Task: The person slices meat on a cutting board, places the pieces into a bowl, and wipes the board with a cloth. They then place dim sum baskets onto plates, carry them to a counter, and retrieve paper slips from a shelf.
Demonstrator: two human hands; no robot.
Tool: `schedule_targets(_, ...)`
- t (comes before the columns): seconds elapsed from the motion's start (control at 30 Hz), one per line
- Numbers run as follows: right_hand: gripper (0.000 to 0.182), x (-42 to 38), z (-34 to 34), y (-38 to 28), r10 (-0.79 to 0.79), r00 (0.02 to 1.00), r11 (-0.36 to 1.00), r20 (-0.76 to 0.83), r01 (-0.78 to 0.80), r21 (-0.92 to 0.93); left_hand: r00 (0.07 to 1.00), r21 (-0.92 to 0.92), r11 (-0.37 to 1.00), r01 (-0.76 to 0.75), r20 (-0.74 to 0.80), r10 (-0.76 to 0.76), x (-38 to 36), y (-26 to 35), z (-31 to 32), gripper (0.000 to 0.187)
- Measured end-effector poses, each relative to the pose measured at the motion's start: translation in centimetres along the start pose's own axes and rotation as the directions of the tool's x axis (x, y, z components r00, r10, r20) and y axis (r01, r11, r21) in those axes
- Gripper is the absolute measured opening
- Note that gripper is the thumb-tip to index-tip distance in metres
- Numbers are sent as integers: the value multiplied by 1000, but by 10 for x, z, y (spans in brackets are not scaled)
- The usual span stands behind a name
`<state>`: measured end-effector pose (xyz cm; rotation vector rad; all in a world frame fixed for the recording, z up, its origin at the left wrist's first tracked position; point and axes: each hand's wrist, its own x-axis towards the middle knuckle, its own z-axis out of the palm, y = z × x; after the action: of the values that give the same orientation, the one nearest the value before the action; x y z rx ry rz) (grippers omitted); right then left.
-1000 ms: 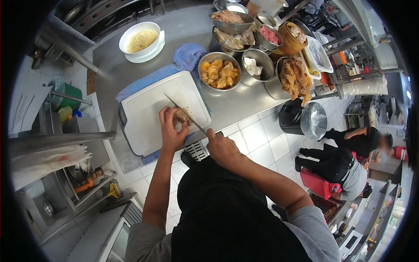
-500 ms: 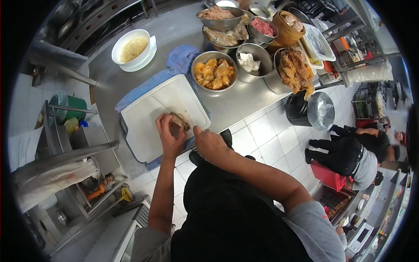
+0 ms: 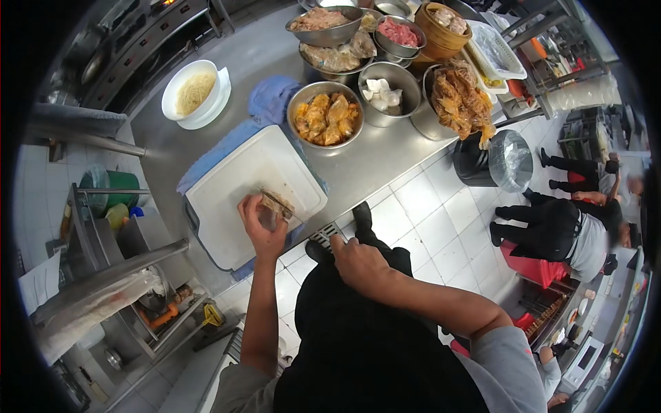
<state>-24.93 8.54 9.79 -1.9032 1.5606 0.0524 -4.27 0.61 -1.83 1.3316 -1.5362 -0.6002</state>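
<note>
On the white cutting board (image 3: 241, 172) lies a small brownish piece of cooked meat (image 3: 279, 202). My left hand (image 3: 263, 227) grips its near side, fingertips and thumb bent against it. Just off the board's right front corner, my right hand (image 3: 361, 265) is closed in a fist above the floor. What it holds, if anything, is hidden by the fingers. Blue cloth (image 3: 213, 162) shows from under the board.
Behind the board stand a bowl of orange-coated meat (image 3: 325, 115), a pot with white pieces (image 3: 383, 95) and brown meat in plastic (image 3: 461, 103). A white bowl of noodles (image 3: 196, 93) is at left. A lined bin (image 3: 509, 162) and people (image 3: 551, 230) are at right.
My right hand has drawn back from the meat, off the board towards my body. My left hand stays at the meat. The whole view has shifted slightly.
</note>
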Motion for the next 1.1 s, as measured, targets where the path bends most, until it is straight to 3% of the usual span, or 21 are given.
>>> schedule_targets(0.2,14,28,20,2,-93,989,995,-115,90,-30,1000,24,1000,-16,9,15,1,-2,-3,58)
schedule_targets(0.33,14,45,27,1,-92,990,994,-106,85,-73,999,31,999,-30,16,29,2,1,-5,57)
schedule_targets(0.5,11,65,33,1,-89,988,994,-123,96,51,999,28,999,-40,6,40,3,1,-6,56)
schedule_targets(0.67,14,96,43,6,-101,990,993,-97,107,51,999,28,999,-34,-8,35,3,1,-6,57)
schedule_targets(0.93,17,72,33,11,-94,995,995,-39,96,37,998,-29,1000,-1,-56,-1,2,2,2,56)
schedule_targets(1.1,20,38,44,42,-69,996,993,-50,64,-96,997,-15,1000,8,-72,-9,0,4,2,56)
